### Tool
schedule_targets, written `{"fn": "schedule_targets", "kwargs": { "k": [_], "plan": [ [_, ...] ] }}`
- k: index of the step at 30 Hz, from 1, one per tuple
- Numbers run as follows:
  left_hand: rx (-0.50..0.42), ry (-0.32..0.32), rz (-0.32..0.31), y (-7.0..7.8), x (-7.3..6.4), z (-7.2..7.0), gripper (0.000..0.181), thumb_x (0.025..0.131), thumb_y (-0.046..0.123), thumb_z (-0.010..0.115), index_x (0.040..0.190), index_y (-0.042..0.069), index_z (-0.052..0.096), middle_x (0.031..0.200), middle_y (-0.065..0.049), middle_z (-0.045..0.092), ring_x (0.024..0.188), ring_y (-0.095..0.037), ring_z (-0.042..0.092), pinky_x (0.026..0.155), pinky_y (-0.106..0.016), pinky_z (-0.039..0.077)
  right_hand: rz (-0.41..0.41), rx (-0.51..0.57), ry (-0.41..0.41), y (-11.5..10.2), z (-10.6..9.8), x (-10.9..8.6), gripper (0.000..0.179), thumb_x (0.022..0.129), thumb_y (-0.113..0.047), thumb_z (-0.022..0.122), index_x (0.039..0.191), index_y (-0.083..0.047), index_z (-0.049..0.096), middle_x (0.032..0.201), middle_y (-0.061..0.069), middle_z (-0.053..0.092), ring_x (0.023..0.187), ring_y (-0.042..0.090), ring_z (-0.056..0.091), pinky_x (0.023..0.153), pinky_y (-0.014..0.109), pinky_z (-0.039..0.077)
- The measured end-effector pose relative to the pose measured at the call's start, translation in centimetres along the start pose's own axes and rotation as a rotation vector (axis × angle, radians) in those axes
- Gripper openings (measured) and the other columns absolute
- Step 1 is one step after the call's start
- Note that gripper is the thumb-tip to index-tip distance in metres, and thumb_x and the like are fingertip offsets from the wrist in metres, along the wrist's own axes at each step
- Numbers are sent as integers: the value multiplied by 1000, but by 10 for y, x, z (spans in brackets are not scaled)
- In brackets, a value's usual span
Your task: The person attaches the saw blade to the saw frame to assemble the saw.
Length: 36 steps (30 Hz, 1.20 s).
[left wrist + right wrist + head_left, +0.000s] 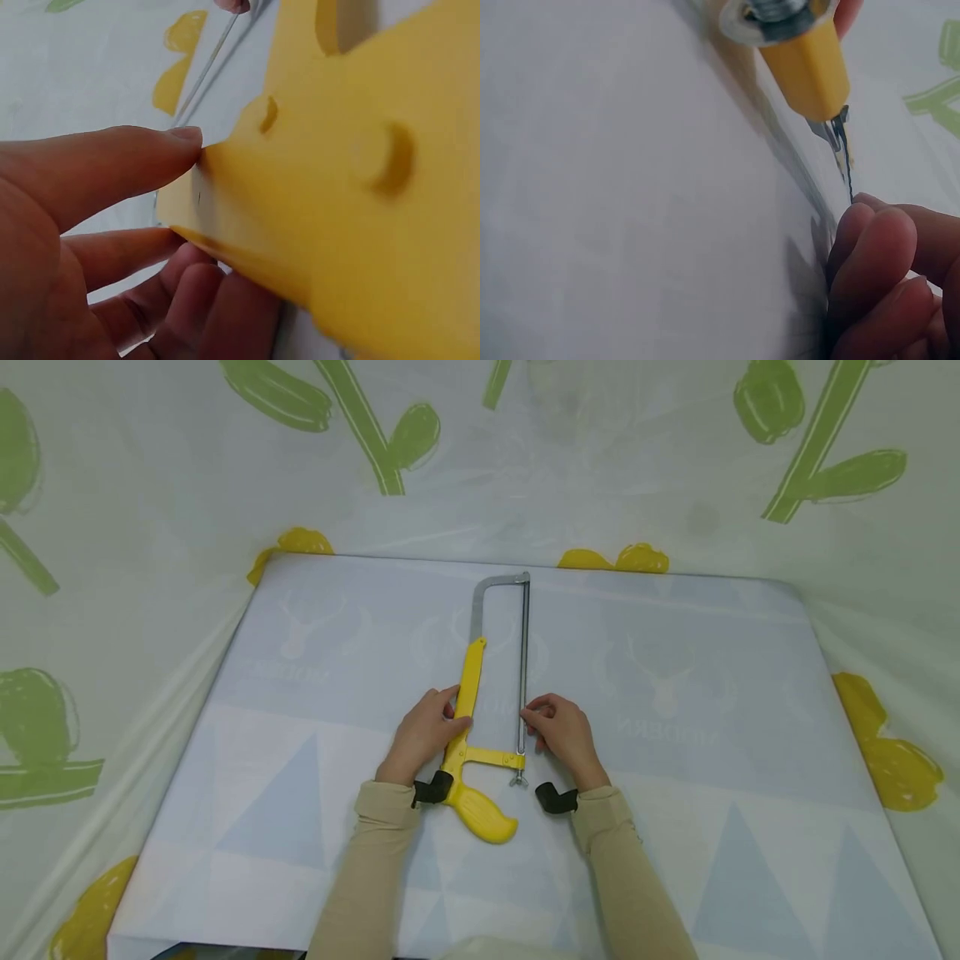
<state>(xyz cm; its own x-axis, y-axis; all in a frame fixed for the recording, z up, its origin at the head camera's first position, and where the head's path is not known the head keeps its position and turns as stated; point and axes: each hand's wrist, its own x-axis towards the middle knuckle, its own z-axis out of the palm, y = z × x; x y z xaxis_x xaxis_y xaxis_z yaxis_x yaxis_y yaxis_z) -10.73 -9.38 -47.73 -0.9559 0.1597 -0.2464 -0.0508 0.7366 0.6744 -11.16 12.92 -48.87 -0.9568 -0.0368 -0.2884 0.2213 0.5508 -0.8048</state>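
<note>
Hacksaw with a yellow painted frame and curved yellow handle [470,672] is between the two hands, above a pale blue-and-white patterned cloth [675,777]; whether it lies fully flat, I cannot tell from my end. I see the left hand [422,737] gripping the frame's straight yellow bar, thumb on one edge and fingers on the other. On the hacksaw's opposite side, the right hand [566,735] pinches its thin dark metal blade [525,647] near the handle end. With both hands touching, I count neither as nearer. Its long axis runs away from the person, handle toward the body, blade along the right.

Just below the right fingertips, I have a silver wing nut [519,779] at the blade's near end. A grey metal bow [480,602] closes the hacksaw's far end. Beyond that hangs white fabric printed with green leaves [637,468].
</note>
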Motion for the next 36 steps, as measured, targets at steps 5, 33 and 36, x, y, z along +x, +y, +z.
{"fn": "schedule_targets", "kwargs": {
  "k": [5,33,36],
  "plan": [
    [76,-2,-21,6,-1,4,66,81,37,63,136,9,38,86,-3,44,65,-16,44,55,-28,37,-8,30,-1,3,0,-1,22,85,-32,60,96,-13,60,67,3,61,45,21,54,44,28,40],
    [136,-27,-27,12,-2,9,68,85,28,58,141,6,26,114,-13,53,78,-18,50,67,-29,43,8,65,-72,18,-2,-52,19,86,-31,59,92,-13,60,73,1,59,57,16,55,56,28,45],
    [128,-35,-40,13,-3,9,68,86,28,57,141,7,24,118,-14,51,80,-18,49,68,-29,42,-21,20,-89,20,1,-64,18,85,-32,59,88,-15,61,69,-1,58,57,15,54,55,27,44]
  ]
}}
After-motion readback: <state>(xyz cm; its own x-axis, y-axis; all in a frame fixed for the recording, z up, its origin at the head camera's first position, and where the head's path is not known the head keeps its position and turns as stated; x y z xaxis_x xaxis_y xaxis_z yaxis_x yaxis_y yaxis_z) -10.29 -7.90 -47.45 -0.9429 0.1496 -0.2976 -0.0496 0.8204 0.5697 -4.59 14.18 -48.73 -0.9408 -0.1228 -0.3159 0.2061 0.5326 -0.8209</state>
